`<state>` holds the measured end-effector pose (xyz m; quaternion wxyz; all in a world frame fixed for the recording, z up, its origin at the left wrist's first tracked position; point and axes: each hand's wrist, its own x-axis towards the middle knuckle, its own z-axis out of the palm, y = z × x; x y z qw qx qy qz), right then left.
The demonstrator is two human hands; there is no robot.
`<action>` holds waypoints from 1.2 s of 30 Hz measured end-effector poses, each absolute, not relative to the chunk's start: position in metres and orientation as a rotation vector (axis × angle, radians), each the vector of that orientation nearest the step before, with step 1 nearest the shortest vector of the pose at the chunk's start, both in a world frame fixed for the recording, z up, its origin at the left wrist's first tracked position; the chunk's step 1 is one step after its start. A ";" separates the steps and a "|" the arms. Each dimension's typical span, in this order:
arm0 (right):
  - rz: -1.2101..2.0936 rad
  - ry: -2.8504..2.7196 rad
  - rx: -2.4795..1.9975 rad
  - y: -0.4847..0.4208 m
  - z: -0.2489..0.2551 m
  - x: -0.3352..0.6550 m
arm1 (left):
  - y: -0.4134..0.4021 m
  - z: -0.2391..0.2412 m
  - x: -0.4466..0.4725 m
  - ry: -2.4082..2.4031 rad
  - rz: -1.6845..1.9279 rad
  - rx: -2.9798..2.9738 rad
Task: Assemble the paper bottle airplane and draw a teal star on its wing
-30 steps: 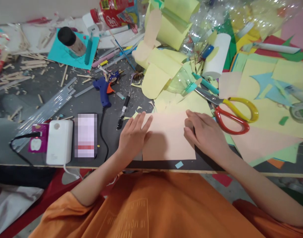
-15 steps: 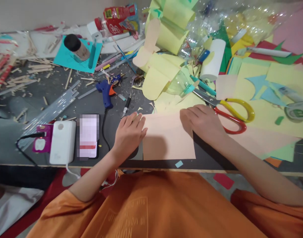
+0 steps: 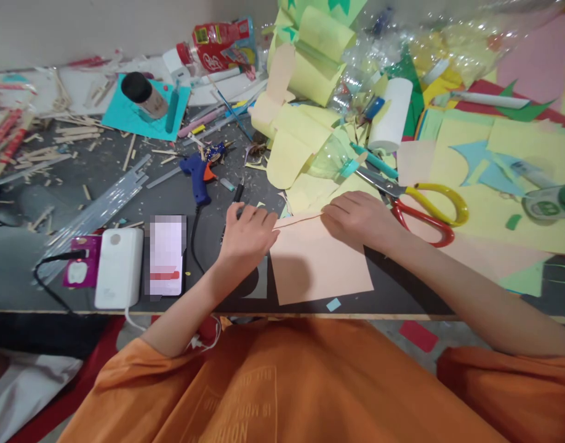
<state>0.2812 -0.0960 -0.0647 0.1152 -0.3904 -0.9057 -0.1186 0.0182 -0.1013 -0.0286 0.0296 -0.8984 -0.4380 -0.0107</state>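
A pale peach sheet of paper [image 3: 322, 264] lies on the dark table in front of me, slightly turned. At its far left corner my left hand [image 3: 248, 237] is closed with curled fingers on the paper's edge. My right hand [image 3: 362, 218] pinches the far edge toward the right. Between the hands that edge is folded over, showing a thin dark line. Just beyond my left hand lies a black marker [image 3: 239, 192], partly hidden by the fingers. Scissors [image 3: 442, 200] with red and yellow handles rest right of my right hand.
A blue glue gun [image 3: 198, 175], a phone [image 3: 166, 255] and a white power bank [image 3: 119, 267] lie to the left. Yellow paper [image 3: 298, 144], a white roll [image 3: 391, 114] and plastic bottles crowd the back. A blue scrap [image 3: 333, 304] lies near the front edge.
The sheet has turned a little, its near edge now slanting. My left hand's fingers have curled, and both hands have shifted along the far edge, where a fold line now shows.
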 end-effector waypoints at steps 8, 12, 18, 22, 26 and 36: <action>-0.307 -2.507 -1.074 -0.084 -0.037 0.263 | -0.092 -0.010 0.033 -1.760 0.254 -3.074; -0.212 -2.265 -1.130 -0.101 -0.021 0.263 | -0.086 -0.006 0.016 -2.059 -0.372 -3.157; 0.033 -2.081 -1.832 -0.145 -0.015 0.329 | -0.072 -0.015 -0.013 -2.548 -1.557 -2.662; 0.177 -2.091 -2.262 -0.162 -0.022 0.367 | -0.064 -0.019 -0.002 -2.655 -2.435 -2.005; 0.109 -2.174 -2.281 -0.158 -0.033 0.375 | -0.060 -0.022 0.019 -2.805 -2.732 -1.851; 0.590 -1.879 -2.440 -0.139 -0.013 0.364 | -0.069 -0.038 0.043 -3.070 -2.569 -1.965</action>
